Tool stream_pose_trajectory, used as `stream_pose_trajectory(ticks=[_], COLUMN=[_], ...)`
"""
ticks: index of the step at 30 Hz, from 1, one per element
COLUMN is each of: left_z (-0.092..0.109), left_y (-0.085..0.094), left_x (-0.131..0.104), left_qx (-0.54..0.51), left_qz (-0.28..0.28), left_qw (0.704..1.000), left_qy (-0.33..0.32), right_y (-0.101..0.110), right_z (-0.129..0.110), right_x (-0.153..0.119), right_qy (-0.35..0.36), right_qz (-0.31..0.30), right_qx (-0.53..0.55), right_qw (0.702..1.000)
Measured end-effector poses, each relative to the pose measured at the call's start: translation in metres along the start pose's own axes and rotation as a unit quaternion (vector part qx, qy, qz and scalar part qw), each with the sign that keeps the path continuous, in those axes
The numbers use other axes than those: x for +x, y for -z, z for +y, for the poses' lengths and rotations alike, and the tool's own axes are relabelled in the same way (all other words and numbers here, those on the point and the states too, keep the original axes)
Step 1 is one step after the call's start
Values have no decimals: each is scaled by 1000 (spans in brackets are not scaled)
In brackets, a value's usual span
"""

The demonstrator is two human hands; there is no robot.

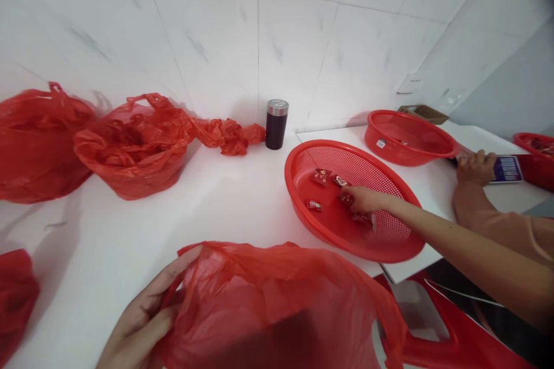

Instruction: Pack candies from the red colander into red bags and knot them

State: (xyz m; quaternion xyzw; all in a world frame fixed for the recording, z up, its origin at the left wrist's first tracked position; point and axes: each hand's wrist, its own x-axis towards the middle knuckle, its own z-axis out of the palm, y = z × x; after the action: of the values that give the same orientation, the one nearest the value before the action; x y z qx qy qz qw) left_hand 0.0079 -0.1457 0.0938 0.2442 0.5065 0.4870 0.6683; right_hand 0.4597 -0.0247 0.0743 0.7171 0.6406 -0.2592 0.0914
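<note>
In the head view, my left hand [142,311] grips the upper left rim of a thin red plastic bag [268,299], holding it up at the front of the table. The bag's mouth is spread, and its far handle hangs at the right. My right hand [366,200] reaches into a red perforated basket [303,213], its fingers closed on a small red-wrapped packet [346,199]. Several similar packets lie around it on the basket floor, such as a shiny packet [314,205] to the left.
Two filled red bags [130,167] stand at the left by the tiled wall, near a crumpled red bag [234,137] and a dark tumbler [276,125]. A red basin [389,146] sits behind the basket. Another person's hand [476,168] rests on a box at the right. A red stool [459,334] stands below.
</note>
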Motion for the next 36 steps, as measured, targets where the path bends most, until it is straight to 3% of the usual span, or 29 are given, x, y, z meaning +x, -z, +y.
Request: stream_pose_trajectory(ticks=[4, 7, 10, 11, 13, 14, 16, 20, 23, 26, 29, 32, 34, 36], left_z=[1, 6, 9, 10, 9, 9, 9, 10, 11, 12, 14, 15, 15, 15], left_y=[8, 5, -6, -10, -20, -25, -34, -40, -37, -31, -26, -23, -22, -20], left_x=[2, 0, -4, -4, -5, -4, -4, -5, -7, -8, -10, -11, -11, -12], left_qx=[-14, -33, -40, -40, -37, -35, -35, -21, -4, -4, -6, -10, -11, -8], left_qz=[9, 11, 0, -8, -29, -41, -65, -87, -70, -46, -25, -8, -2, 3], left_qw=[1000, 999, 999, 999, 998, 998, 997, 996, 997, 998, 998, 998, 999, 999], left_qy=[-6, 9, 1, -10, -30, -34, -27, -12, -27, -42, -51, -54, -51, -46], right_y=[8, 31, 64, 73, 81, 80, 63, 2, -31, -35, -23, -7, 8, 25], right_z=[-6, -21, -57, -74, -113, -133, -170, -211, -213, -206, -201, -197, -191, -177], right_x=[-12, -28, -59, -73, -102, -116, -134, -123, -95, -79, -85, -100, -105, -99], right_qy=[14, 48, 126, 168, 271, 322, 430, 474, 467, 423, 382, 394, 404, 380], right_qz=[-28, -39, 19, 73, 115, 116, 47, -21, -5, -7, -33, -73, -60, 4], right_qx=[73, 139, 239, 271, 287, 307, 261, 36, -49, -52, -51, -19, 57, 133], right_qw=[997, 988, 963, 945, 912, 888, 863, 879, 883, 905, 922, 916, 911, 915])
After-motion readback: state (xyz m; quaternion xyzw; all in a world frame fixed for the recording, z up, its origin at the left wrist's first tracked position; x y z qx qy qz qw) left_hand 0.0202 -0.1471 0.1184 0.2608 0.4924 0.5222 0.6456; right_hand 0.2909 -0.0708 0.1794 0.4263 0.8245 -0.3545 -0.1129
